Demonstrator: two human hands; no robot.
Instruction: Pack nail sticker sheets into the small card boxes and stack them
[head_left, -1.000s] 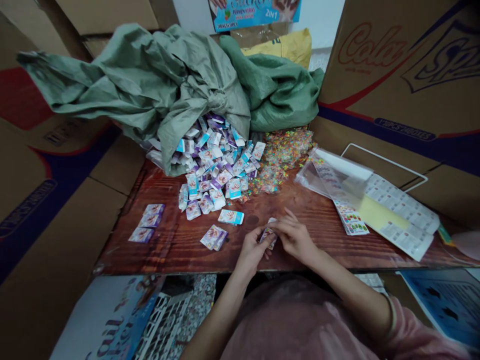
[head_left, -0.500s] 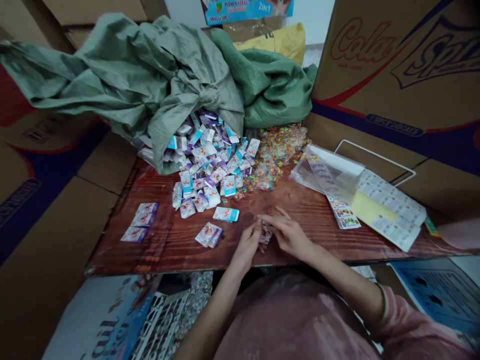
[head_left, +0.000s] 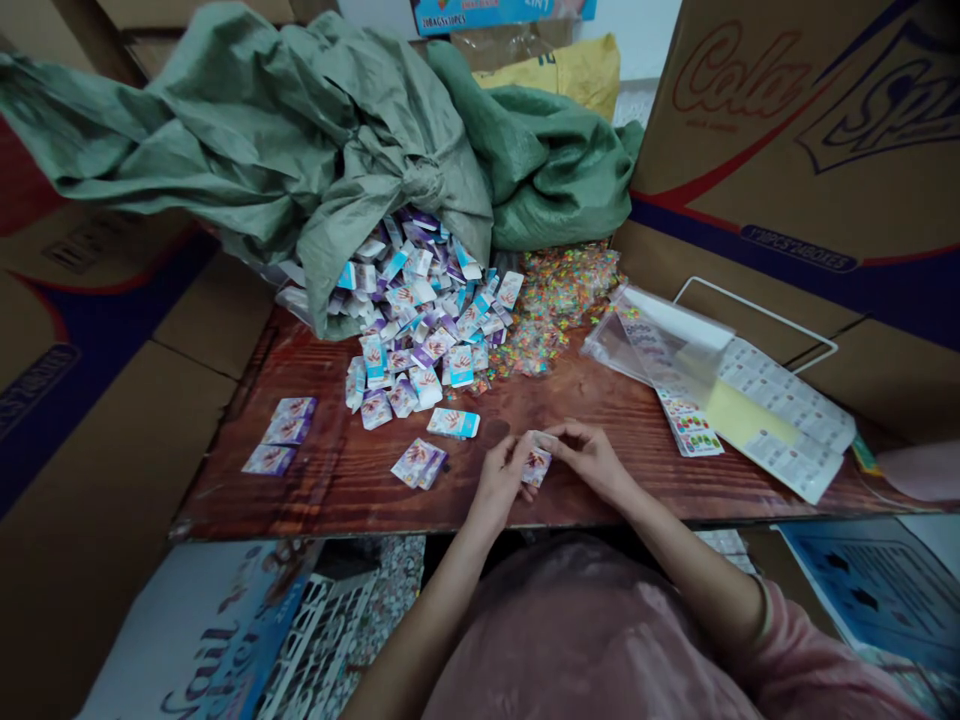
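left hand (head_left: 496, 482) has its grip closed on a small carton (head_left: 536, 467), with fingertips poking out below it. carton's between the two hands, near the front edge of the bench (head_left: 337, 500). right hand (head_left: 596, 460) is up at the top end of it, thumb and finger nearly together, but can't tell if that grip is really pinching anything. just left of the hands there's two overlapping cartons (head_left: 418, 464), a blue and white carton (head_left: 453, 423) right behind those, and a few purple cartons (head_left: 281, 433) well off to the left. further back a heap of cartons (head_left: 420, 325) spills from a grey-green sack (head_left: 405, 130), right beside a pile of colourful packets (head_left: 555, 310).
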